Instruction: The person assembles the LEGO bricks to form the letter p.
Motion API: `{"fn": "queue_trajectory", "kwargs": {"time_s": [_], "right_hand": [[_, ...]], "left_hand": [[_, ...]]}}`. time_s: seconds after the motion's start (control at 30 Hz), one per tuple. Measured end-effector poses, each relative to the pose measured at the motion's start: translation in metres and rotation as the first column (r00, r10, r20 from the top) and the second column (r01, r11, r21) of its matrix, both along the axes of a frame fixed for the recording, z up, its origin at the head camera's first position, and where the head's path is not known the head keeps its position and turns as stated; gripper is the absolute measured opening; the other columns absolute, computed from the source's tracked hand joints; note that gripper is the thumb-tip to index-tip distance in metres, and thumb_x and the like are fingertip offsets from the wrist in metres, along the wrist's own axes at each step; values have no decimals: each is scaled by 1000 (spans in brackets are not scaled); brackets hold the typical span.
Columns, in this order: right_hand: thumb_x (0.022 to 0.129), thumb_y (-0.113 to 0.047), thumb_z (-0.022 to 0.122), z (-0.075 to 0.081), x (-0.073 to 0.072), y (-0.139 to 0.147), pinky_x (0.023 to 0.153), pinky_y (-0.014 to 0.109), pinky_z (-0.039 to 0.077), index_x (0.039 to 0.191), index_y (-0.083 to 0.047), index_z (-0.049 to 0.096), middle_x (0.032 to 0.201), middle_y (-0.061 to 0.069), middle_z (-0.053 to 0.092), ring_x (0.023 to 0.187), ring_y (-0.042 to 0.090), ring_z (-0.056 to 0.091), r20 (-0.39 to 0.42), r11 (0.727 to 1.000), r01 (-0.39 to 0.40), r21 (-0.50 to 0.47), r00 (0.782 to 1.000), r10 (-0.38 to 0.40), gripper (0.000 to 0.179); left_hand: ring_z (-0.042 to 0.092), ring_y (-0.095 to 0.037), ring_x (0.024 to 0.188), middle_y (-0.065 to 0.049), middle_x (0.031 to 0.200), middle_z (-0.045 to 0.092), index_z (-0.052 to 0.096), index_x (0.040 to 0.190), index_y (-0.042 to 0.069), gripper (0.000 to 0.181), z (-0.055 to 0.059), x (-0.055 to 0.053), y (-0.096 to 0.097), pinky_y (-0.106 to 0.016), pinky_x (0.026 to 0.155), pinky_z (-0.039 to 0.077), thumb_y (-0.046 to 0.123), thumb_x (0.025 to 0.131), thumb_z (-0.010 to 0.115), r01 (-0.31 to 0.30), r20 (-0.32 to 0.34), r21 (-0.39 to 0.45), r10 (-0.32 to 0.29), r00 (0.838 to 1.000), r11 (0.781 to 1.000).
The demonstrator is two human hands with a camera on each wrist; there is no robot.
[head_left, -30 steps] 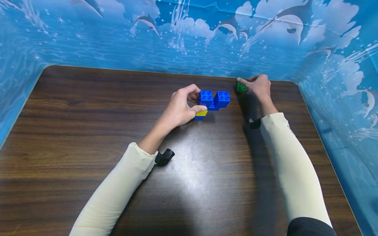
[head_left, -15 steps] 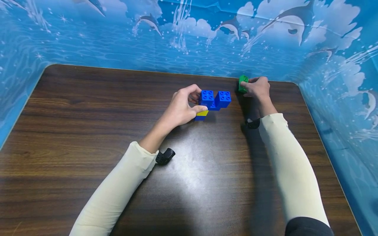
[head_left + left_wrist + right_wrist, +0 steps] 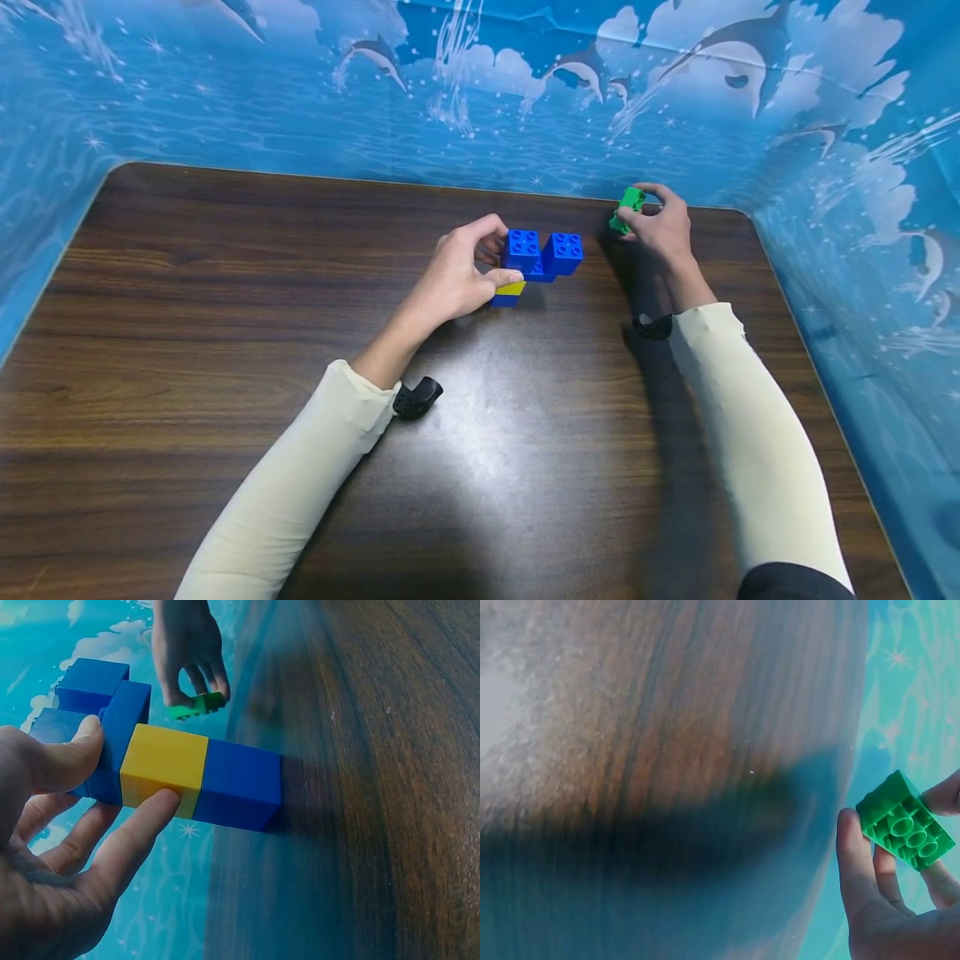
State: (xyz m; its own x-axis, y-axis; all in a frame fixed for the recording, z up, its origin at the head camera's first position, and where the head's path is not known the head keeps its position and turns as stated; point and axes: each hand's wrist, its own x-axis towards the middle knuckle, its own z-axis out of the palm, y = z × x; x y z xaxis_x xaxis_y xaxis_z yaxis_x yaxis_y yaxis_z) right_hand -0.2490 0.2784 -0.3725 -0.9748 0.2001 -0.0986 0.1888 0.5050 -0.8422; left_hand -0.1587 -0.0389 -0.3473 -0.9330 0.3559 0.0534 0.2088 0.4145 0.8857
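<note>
My left hand (image 3: 459, 271) holds a stack of toy building bricks upright on the wooden table. At its foot is a blue brick (image 3: 241, 784), then a yellow brick (image 3: 165, 765), then a longer blue brick (image 3: 124, 735) lying across. Two blue bricks (image 3: 563, 252) sit on top with a gap between them. Near the far edge, my right hand (image 3: 663, 229) pinches a green brick (image 3: 632, 198) between thumb and fingers. In the right wrist view the green brick (image 3: 907, 829) is tilted, its hollow underside with round tubes showing.
The dark wooden table (image 3: 225, 333) has a rounded far edge. A blue sheet printed with dolphins (image 3: 480, 108) rises behind it and along the right side. A black band with a camera (image 3: 417, 398) sits at my left wrist.
My right hand has turned the green brick, so its studded top no longer shows, and shifted it slightly right. My left hand and the stack stay put.
</note>
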Motion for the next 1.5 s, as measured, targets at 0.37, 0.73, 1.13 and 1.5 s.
{"fn": "queue_trajectory", "kwargs": {"time_s": [0.37,0.73,1.13,1.5], "right_hand": [[101,-10,70,15,14,-13,75,19,64,148,-11,54,110,4,58,93,6,66,-98,992,-56,-112,994,45,49],[98,-4,74,31,27,-23,73,20,64,120,-16,54,107,3,65,92,12,73,-156,961,-105,-255,986,66,32],[96,-10,76,52,46,-34,82,25,58,112,-12,58,92,-4,74,81,14,68,-225,947,-208,-244,962,153,25],[97,-11,75,62,63,-44,85,27,52,114,-15,60,107,-5,77,98,16,71,-342,949,-272,-160,917,205,24]], "left_hand": [[69,-33,109,-17,118,71,61,120,6,32,-2,0,-4,-47,99,60,11,96,81,-11,2,-19,11,1000,1000],[70,-33,108,-17,117,72,62,121,6,32,-4,-1,-4,-47,99,60,12,96,82,-12,-5,-25,12,1000,1000],[70,-33,107,-16,115,73,62,120,7,34,-2,-1,-3,-46,99,60,13,95,84,-6,-7,-25,6,1000,1000],[70,-33,107,-17,115,72,62,121,6,33,-5,-2,-1,-46,97,60,13,96,82,3,-8,-16,-3,1000,1000]]}}
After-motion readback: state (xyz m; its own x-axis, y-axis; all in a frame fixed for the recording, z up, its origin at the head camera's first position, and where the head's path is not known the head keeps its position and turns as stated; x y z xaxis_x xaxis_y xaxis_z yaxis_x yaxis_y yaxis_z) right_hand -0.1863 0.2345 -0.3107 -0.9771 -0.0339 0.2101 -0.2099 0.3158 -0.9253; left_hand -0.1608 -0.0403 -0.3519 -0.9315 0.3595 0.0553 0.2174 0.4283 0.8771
